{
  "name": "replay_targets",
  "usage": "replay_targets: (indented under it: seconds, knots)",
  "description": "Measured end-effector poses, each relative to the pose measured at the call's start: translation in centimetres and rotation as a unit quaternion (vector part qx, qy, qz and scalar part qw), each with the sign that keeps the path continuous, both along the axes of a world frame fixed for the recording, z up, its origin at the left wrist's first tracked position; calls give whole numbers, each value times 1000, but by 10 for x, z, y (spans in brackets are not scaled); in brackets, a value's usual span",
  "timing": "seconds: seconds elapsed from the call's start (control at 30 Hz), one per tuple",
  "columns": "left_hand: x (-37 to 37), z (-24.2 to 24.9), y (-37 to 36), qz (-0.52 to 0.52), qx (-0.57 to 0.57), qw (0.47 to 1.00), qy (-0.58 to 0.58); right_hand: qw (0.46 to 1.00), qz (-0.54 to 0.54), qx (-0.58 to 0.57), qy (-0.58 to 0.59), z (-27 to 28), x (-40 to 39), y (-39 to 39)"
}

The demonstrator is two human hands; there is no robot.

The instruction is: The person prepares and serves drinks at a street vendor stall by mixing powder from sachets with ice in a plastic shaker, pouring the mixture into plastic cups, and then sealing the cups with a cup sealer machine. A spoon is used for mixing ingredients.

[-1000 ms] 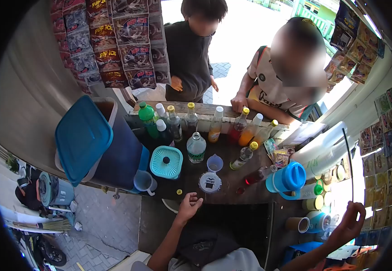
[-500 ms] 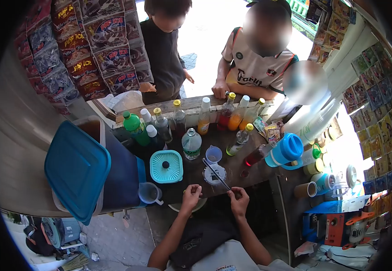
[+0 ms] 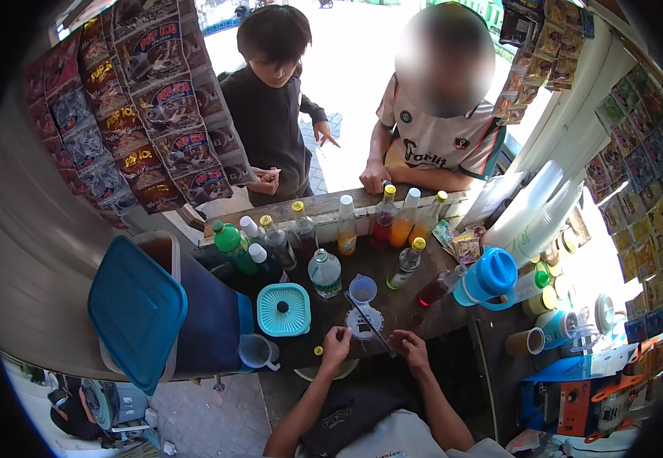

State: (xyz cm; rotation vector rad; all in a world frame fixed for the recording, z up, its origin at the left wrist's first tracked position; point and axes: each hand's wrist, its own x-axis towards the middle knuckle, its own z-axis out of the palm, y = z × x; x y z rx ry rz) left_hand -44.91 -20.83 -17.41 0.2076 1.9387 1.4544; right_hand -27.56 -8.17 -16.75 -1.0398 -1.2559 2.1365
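Observation:
My right hand [image 3: 409,351] is closed, its fingertips at the near end of a thin dark stick [image 3: 371,327]. The stick slants over a white round lid-like disc [image 3: 360,333] with dark print. Behind the disc stands a small translucent bluish cup [image 3: 362,289]. My left hand [image 3: 337,345] is pinched just left of the disc; whatever its fingers hold is too small to make out. A yellow cap [image 3: 318,351] shows beside the left wrist, and a pale bowl rim [image 3: 328,373] lies partly hidden under that forearm.
A turquoise lidded basket [image 3: 284,309], a clear bottle [image 3: 325,273] and several syrup bottles line the counter. To the left are a measuring jug [image 3: 259,352] and a big blue-lidded tub [image 3: 137,305]; a blue jug [image 3: 490,276] stands right. Two people [image 3: 266,114] face me across the ledge.
My view has tilted upward, so the counter sits lower. Both hands stay near the disc, the left now closer to it. The person at left has raised and stretched out a hand.

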Motion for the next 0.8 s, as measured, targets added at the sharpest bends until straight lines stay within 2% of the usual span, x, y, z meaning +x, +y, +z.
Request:
replay_targets:
  seconds: [0.03,0.1,0.13,0.2,0.23,0.27,0.3,0.33,0.37,0.4,0.43,0.5,0.53,0.8]
  knots:
    - [-1,-2,-1,-7,-12,1000,17,998,34,-44,7,1,-4,7]
    - [-4,-8,-4,-16,-9,999,49,998,40,-44,31,0,-13,20]
    - [-3,-10,-5,-28,-3,997,72,994,80,71,-29,22,-23,24]
    - [-2,-12,-7,-24,27,997,74,931,149,304,-137,47,-36,27]
    - [-2,-15,-9,-22,60,995,75,932,150,302,-134,68,-44,24]
    - [-2,-17,-11,-23,58,995,77,861,189,430,-195,89,-52,20]
    - [-2,-23,-15,12,74,997,6,768,222,547,-250,102,-60,14]
    - [-2,-25,-17,47,92,993,-65,768,221,548,-247,102,-66,7]
    - [-1,-25,-22,48,94,993,-61,731,239,578,-273,101,-72,0]
    - [1,-19,-27,47,60,992,-105,690,255,608,-298,99,-77,-4]
    - [3,-16,-34,47,25,987,-151,690,255,610,-294,97,-81,-9]
    - [5,-12,-50,17,28,987,-157,655,313,600,-336,88,-87,-16]
    - [9,-8,-56,2,12,988,-154,640,300,617,-347,82,-90,-20]
    - [29,0,-100,19,1,983,-185,633,335,589,-374,74,-104,-23]
